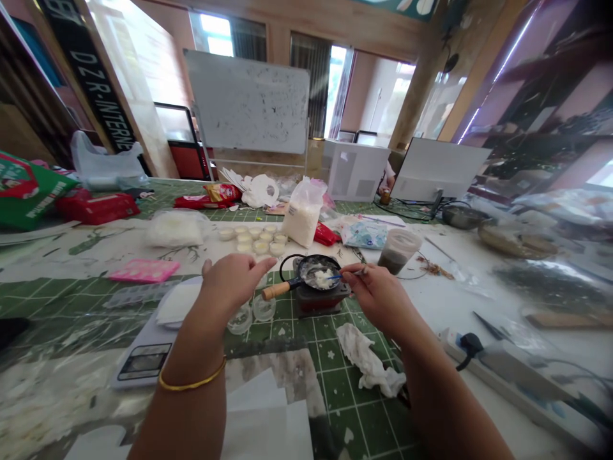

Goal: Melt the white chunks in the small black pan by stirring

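My right hand [378,297] pinches a thin blue-tipped stirring stick [335,276]. Its tip reaches into a small black pan [306,280] with a wooden handle [276,291]. White lumps [322,277], partly melted in look, lie in the pan. Beneath it is a small dark red and black burner [320,301]. My left hand [234,278] hovers left of the pan handle, thumb stretched out, holding nothing that I can see; its other fingers are mostly hidden. Just below that hand stand two clear glass cups [264,308].
Left are a digital scale [143,361] and a pink mold [145,270]. Several small filled cups [261,247] and a bag of white pellets [303,214] stand behind the pan. Crumpled tissue [368,361], a plastic cup [399,249] and a power strip [507,377] lie right.
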`<state>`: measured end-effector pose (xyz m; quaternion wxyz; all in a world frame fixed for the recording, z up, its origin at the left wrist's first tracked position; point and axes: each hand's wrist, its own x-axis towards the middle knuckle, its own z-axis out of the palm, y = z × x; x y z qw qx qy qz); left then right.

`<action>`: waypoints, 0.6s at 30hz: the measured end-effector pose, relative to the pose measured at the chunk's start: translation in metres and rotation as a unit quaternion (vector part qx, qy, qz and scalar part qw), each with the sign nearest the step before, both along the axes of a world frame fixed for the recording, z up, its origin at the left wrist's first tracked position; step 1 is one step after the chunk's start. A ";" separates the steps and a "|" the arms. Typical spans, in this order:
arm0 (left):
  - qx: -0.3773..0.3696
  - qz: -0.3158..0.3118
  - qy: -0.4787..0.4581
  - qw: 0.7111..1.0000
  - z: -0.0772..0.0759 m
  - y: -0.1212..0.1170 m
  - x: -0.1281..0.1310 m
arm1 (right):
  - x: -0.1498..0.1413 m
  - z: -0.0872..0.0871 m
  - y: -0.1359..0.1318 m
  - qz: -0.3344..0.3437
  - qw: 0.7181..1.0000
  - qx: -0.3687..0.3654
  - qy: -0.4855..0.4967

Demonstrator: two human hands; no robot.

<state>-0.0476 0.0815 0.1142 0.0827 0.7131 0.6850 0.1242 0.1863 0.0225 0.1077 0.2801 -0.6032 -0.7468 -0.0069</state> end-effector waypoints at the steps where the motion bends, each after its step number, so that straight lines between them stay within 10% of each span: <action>1: -0.018 0.007 -0.005 1.000 0.002 -0.001 -0.001 | 0.000 0.000 0.000 -0.004 1.000 0.010 0.011; 8: 0.138 0.004 -0.043 0.989 -0.005 0.002 -0.007 | 0.002 -0.003 0.001 -0.004 1.000 0.002 0.009; 18: 0.071 0.044 -0.116 0.990 0.004 0.000 -0.017 | 0.002 -0.005 0.002 -0.013 1.000 0.013 0.008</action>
